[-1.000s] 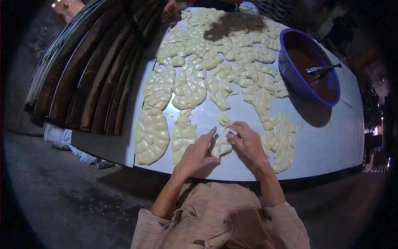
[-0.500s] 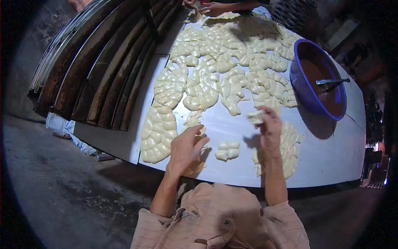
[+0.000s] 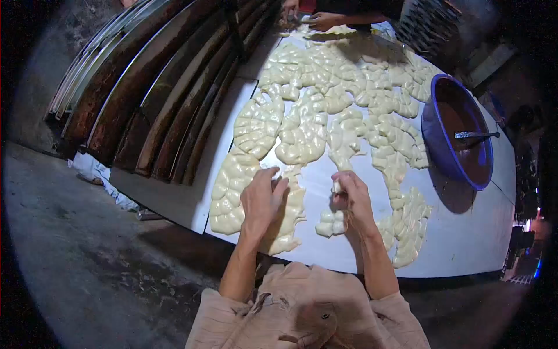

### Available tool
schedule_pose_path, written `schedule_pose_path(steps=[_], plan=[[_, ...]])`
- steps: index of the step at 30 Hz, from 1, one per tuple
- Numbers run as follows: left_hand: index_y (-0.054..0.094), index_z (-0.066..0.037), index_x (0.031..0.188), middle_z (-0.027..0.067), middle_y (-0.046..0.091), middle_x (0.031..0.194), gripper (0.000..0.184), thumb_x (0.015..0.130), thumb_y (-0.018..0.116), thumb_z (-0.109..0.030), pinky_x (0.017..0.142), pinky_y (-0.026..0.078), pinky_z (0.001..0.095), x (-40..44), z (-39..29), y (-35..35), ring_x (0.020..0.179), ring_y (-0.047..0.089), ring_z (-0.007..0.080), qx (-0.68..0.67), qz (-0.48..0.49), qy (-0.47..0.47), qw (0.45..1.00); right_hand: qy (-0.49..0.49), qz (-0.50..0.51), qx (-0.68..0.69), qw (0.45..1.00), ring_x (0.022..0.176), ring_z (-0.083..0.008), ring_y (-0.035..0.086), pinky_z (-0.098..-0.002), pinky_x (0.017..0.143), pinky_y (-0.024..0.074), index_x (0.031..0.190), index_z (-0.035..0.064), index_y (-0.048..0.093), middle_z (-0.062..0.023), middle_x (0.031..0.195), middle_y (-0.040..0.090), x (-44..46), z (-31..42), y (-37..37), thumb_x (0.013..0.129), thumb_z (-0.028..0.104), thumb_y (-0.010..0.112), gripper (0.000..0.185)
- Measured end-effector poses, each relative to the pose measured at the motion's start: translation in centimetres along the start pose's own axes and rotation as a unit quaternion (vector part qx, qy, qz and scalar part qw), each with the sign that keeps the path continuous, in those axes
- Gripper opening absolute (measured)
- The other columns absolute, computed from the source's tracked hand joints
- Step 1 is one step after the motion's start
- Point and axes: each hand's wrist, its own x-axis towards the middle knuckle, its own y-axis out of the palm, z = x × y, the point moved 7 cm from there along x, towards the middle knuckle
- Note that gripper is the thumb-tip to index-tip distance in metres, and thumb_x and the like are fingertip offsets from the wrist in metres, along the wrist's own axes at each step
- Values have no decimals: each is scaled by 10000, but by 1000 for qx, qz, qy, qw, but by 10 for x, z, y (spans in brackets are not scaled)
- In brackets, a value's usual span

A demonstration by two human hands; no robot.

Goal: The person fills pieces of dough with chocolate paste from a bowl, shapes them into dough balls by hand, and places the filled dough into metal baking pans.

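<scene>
Pale, glossy dough lies in lumpy, segmented slabs over much of the white table. My left hand hovers over the near-left dough, its thumb and fingers apart with nothing visible between them. Between the thumb and fingers of my right hand is a small dough piece, partly hidden by the fingers. Just below that hand, a small segmented block of dough rests by itself on the table. To the right of it lies another long strip of dough.
A purple basin of brown liquid, with a metal utensil in it, stands at the right. Long, dark curved metal troughs are stacked at the left. At the far table end, another person's hands work at the dough.
My right hand has moved left and down with the dough piece, closer to the small block. My left hand stays over the near-left dough. The whole view has shifted slightly.
</scene>
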Motion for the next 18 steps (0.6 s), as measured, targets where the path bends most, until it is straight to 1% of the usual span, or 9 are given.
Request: schedule_pose_path(steps=[2,3,6,7,9,12,15,16,18], plan=[[651,-48,1124,141,669,1040,348,868,686,-280,787,512,434,5,0,2,904,659,342,32,-2,22,999,18,31,-22,999,617,-54,480,-216,553,408,1031,74,615,30,750,501,12,-3,3,945,280,613,223],[650,-52,1110,141,664,1037,322,869,681,-262,787,510,436,11,5,8,907,651,348,28,3,40,999,16,-10,-104,994,672,-110,485,-279,584,427,1060,61,614,-6,812,509,10,2,13,926,290,607,265],[654,-63,1091,136,658,1030,289,869,678,-245,786,510,437,10,2,12,900,647,352,16,15,54,998,-246,68,-453,854,875,-309,602,-416,785,497,1080,17,591,-123,918,583,24,1,29,888,257,651,313],[666,-58,1127,123,669,1069,319,873,661,-251,778,522,380,10,1,11,904,682,278,16,28,52,998,-270,82,-499,819,904,-323,598,-424,798,496,1083,23,596,-137,944,584,22,-1,37,883,242,648,301],[665,-55,1127,125,653,1114,318,868,656,-239,811,518,378,6,-6,10,964,663,283,14,40,92,995,-312,110,-584,741,962,-351,588,-441,824,495,1089,37,605,-165,997,588,17,-4,57,874,213,641,280],[647,-74,1181,164,554,1298,392,826,672,-239,962,452,439,-5,-15,14,1225,508,350,36,86,175,980,-325,135,-595,722,945,-343,597,-449,799,504,1067,32,613,-167,1006,589,22,-20,62,870,169,619,241],[613,-87,1251,190,444,1427,519,773,715,-260,1028,375,539,-16,-21,28,1353,355,414,96,141,256,952,-122,123,-448,877,872,-275,644,-402,716,535,1055,13,603,-142,959,599,24,-14,45,856,121,577,228],[643,-70,1192,181,474,1404,449,783,711,-243,1045,351,538,-19,-23,30,1356,359,403,89,146,248,954,-73,78,-246,963,622,-114,521,-310,563,474,997,26,604,-29,730,572,26,-23,32,852,136,571,185],[680,-74,1105,146,521,1359,338,788,702,-189,1036,351,478,-21,-20,35,1353,369,364,63,133,248,958,23,78,-20,996,665,-92,535,-260,560,465,1047,39,590,11,779,579,17,-18,31,864,139,573,210]])
